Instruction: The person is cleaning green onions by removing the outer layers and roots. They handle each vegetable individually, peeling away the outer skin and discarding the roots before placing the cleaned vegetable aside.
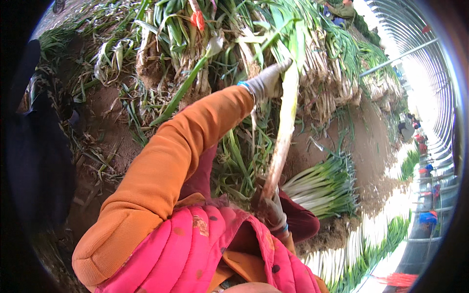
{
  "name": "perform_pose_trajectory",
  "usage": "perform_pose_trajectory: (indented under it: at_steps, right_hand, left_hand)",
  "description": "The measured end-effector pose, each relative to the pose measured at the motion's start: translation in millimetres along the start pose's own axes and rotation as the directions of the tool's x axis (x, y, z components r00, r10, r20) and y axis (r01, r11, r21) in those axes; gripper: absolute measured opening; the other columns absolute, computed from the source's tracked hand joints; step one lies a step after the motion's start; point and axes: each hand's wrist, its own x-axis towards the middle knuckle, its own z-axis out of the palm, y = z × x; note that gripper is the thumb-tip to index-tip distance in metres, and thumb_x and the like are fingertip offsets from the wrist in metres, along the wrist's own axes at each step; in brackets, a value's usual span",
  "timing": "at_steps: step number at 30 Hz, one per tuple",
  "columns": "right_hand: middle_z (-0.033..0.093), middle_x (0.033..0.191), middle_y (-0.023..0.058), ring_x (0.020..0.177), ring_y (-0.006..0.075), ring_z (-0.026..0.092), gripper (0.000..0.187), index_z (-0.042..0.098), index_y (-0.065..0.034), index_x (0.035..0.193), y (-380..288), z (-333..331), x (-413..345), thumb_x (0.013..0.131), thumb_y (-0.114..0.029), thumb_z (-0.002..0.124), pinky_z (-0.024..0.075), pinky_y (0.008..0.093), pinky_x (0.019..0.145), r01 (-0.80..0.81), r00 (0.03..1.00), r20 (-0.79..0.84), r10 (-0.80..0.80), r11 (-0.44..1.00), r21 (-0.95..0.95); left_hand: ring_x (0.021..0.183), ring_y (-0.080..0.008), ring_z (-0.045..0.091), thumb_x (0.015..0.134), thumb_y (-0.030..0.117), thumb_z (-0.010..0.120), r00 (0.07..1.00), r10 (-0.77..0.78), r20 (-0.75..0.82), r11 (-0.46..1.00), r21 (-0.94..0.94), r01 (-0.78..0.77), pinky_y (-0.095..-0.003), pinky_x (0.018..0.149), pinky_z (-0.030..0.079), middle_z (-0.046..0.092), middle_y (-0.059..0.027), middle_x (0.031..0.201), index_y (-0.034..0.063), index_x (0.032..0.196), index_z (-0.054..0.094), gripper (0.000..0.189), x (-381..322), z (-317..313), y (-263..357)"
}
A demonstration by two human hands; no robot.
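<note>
One long Welsh onion point(285, 124) runs slantwise before my chest, green leaves up and its soil-stained root end down towards my lap. My left hand point(269, 81), in a pale knit glove, is closed around it just below the leaves. Lower down, my right hand point(274, 212), gloved too, grips it near the root end, partly hidden by the stalk and my vest. To the right of my knee lies a pile of cleaned Welsh onions point(322, 186) with white stems. Directly ahead stand untrimmed Welsh onion bundles point(311, 62) with dry outer leaves and roots.
Stripped leaves point(234, 161) litter the soil around my legs. A row of cleaned onions point(366, 252) stretches along the lower right. At left is a person in dark clothing point(40, 157); another person point(342, 11) is at the top right. Curved greenhouse ribs point(414, 33) arch along the right.
</note>
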Motion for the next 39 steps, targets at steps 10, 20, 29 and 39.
perform_pose_trajectory:
  at_steps: [10, 20, 29, 39]
  right_hand:
    - [0.058, 0.122, 0.0137, 0.104, 0.019, 0.058, 0.047, 0.043, 0.0036, 0.135, -71.2, -23.2, 153.9, 0.097, -0.022, 0.052, 0.0469, 0.0298, 0.088, 0.372, 0.855, 0.038, -0.517, 0.561, -0.74]
    - [0.066, 0.097, 0.011, 0.086, 0.016, 0.058, 0.037, 0.059, 0.0063, 0.111, -142.1, 50.1, 255.8, 0.096, -0.027, 0.054, 0.0466, 0.0287, 0.079, 0.576, 0.672, -0.045, -0.739, 0.56, -0.596]
    - [0.065, 0.091, 0.0088, 0.081, 0.0172, 0.057, 0.027, 0.063, 0.0054, 0.102, -125.1, 43.5, 266.0, 0.095, -0.019, 0.053, 0.0468, 0.028, 0.073, 0.614, 0.714, -0.202, -0.67, 0.739, -0.278]
    - [0.062, 0.115, 0.0152, 0.101, 0.0326, 0.061, 0.042, 0.056, -0.0055, 0.121, 45.5, -129.3, 224.9, 0.097, -0.037, 0.043, 0.0516, 0.045, 0.086, -0.201, 0.799, -0.595, -0.092, 0.891, -0.408]
  left_hand:
    - [0.081, -0.0195, 0.061, 0.09, 0.023, 0.065, 0.905, 0.39, -0.171, 0.916, 0.172, -0.362, -0.0383, 0.073, 0.053, 0.063, -0.0063, 0.091, 0.005, 0.105, 0.06, 0.024, -9.1, -8.9, 9.2]
    - [0.085, -0.0162, 0.06, 0.095, 0.015, 0.056, 0.899, 0.421, -0.12, 0.904, 0.134, -0.405, -0.0307, 0.079, 0.052, 0.062, -0.0054, 0.093, 0.0048, 0.106, 0.058, 0.015, -29.3, -4.0, -7.1]
    - [0.088, -0.0225, 0.061, 0.096, 0.017, 0.054, 0.947, 0.269, -0.174, 0.96, -0.032, -0.279, -0.0381, 0.084, 0.053, 0.062, -0.0097, 0.096, 0.0031, 0.11, 0.055, 0.02, -36.9, -12.0, 0.2]
    - [0.08, -0.0271, 0.06, 0.096, 0.04, 0.051, 0.897, 0.441, 0.022, 0.895, -0.081, -0.438, -0.0427, 0.078, 0.054, 0.059, -0.0145, 0.094, 0.0033, 0.11, 0.051, 0.039, -50.5, -31.3, 80.5]
